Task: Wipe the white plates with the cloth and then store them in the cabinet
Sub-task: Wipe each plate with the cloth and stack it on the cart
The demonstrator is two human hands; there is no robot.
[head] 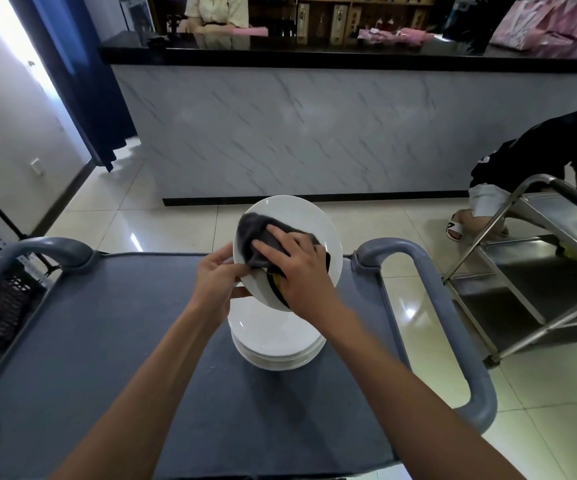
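Nearest, on the grey plastic cart top (114,341), sat a stack of round white ceramic plates (276,344), waiting unwiped. Just above it, tilted toward the camera, was one round white ceramic plate (301,216), pinched at its near-left rim by the left hand (216,280), fingers curled round the edge. Pressed flat on a dark grey cloth with a yellow patch (263,237) was the right hand (297,268), fingers spread apart. Best wiped in overlapping circles out to the rim, rotating the plate, with steady support beneath. Beyond stood a grey marble-patterned counter (314,133); no cabinet identifiable.
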